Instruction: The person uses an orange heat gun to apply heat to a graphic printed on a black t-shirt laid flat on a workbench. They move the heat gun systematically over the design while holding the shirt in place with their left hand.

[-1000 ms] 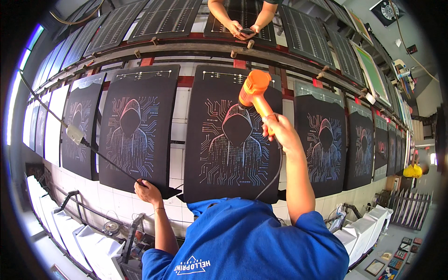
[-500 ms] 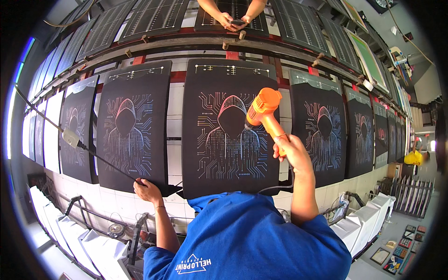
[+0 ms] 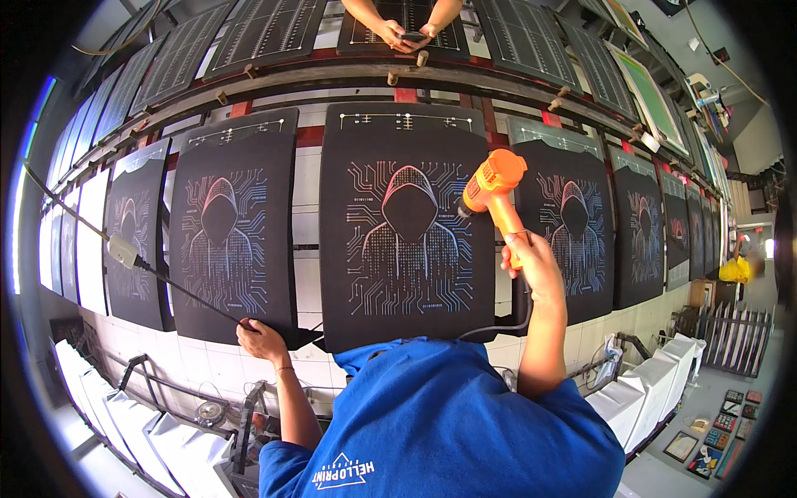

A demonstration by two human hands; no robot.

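My right hand grips the handle of an orange heat gun, held over the right edge of the middle black shirt. Its nozzle points left and down toward the print, apart from the cloth. That shirt lies flat on a board and bears a hooded figure among circuit lines, in red fading to blue. My left hand is closed around a black power cord near the lower edge of the shirt to the left. The cord runs up left to a white connector.
More printed shirts lie along the row, such as one on the right. Behind a dark rail, another person's hands hold a phone over a second row of boards. White boxlike units stand near me on both sides.
My right hand has carried the heat gun to the right, from above the print to the shirt's right edge. My left hand stays on the cord. The view has shifted slightly.
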